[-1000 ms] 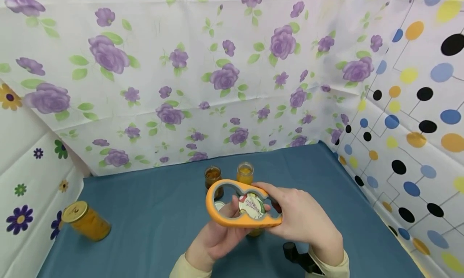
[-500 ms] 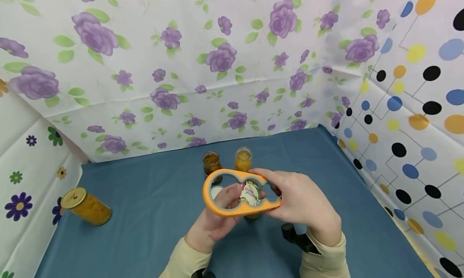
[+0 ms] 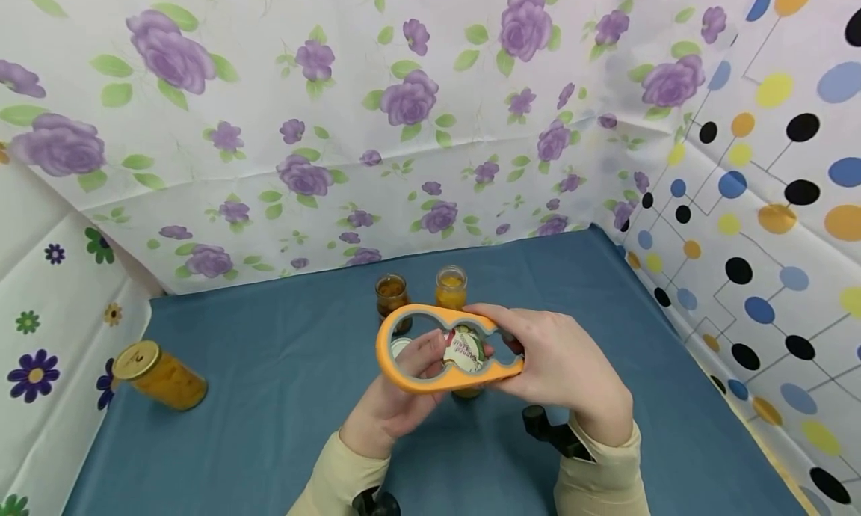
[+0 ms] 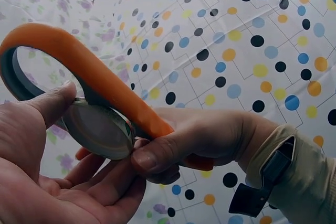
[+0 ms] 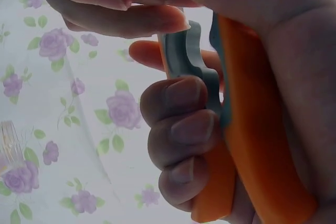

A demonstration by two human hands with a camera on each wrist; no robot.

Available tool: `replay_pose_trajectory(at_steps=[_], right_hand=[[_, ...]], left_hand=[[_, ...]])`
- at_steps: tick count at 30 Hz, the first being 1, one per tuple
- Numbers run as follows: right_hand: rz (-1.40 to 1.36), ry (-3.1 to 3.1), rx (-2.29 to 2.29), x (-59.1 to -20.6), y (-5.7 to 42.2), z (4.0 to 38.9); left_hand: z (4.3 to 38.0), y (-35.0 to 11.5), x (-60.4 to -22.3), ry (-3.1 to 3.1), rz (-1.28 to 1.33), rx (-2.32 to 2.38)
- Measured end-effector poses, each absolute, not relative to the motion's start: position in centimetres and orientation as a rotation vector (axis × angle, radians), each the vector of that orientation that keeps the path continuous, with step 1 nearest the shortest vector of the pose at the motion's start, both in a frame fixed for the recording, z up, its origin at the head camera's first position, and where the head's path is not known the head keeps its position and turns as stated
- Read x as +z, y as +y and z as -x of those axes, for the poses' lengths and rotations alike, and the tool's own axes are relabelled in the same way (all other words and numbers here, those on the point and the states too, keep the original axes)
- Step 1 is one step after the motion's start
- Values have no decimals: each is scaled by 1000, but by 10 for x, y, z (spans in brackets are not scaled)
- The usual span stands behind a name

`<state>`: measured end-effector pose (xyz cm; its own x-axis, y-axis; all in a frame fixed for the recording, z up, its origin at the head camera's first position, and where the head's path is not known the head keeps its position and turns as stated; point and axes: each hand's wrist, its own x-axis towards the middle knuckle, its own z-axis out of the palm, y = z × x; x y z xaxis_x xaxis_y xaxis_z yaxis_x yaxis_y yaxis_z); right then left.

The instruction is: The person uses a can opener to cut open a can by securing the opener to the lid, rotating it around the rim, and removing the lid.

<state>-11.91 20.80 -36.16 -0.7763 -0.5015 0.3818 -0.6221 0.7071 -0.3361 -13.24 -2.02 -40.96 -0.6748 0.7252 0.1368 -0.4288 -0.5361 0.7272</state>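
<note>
My right hand grips the handle end of an orange jar opener with grey inner edges. Its curled fingers show around the handle in the right wrist view. A printed jar lid sits in the opener's middle opening. The lid's pale underside shows in the left wrist view, with no jar attached. My left hand holds the lid, thumb at its rim and fingers beneath. Below the opener, the bottom of a jar shows; the rest of it is hidden.
Behind the opener stand an open jar with dark contents and a jar with yellow contents. A whitish round thing shows through the opener. At the left stands a lidded orange jar. Patterned sheets surround the blue tabletop.
The head view has tipped downward, so the scene sits higher. Both hands keep their hold on the opener and lid, with only slight shifts.
</note>
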Motion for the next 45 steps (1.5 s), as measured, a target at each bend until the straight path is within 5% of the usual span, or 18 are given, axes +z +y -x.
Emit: replay_pose_trajectory(at_steps=[9,17,23,30,38,45], right_hand=[[-806,-2610,707,-363,219,126],[-455,-2589,621,-368,242,137],[-362,-2612,556,-369,255,141],[-407,-2637,518,-366,257,145],[-425,-2691,515,-371,254,145],[-405,-2749,496,-376,254,141]], left_hand=[[137,-26,-411,962,-633,2291],[136,-33,-414,1785,-532,2172],[125,-30,-433,2588,-1074,1726],[114,-18,-454,2717,-1860,1111],[103,0,-481,2729,-2104,389],[101,9,-501,2740,-2014,152]])
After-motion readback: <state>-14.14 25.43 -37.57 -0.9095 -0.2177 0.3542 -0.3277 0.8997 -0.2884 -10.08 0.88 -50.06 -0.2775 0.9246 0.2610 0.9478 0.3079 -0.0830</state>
